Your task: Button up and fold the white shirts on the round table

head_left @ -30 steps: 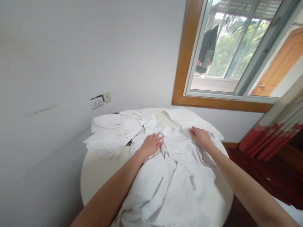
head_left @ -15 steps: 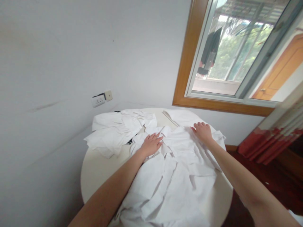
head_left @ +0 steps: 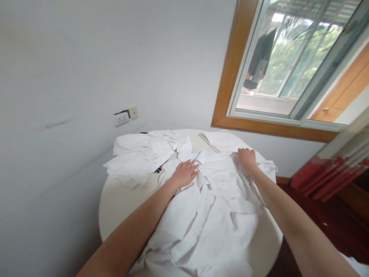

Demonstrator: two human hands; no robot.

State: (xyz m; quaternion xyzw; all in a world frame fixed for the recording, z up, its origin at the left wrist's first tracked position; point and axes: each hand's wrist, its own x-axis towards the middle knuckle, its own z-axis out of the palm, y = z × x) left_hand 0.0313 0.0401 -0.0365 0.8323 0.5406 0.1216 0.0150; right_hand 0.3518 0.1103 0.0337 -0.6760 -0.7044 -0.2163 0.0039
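Right hand [head_left: 246,157] shifted outward at cloth's edge [head_left: 225,155]

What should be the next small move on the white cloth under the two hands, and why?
Perhaps the right hand should draw the cloth gently to the right: the cloth looks creased just below this hand, which is curled at its far edge. The left hand lies flat on it, so it could probably hold it steady.
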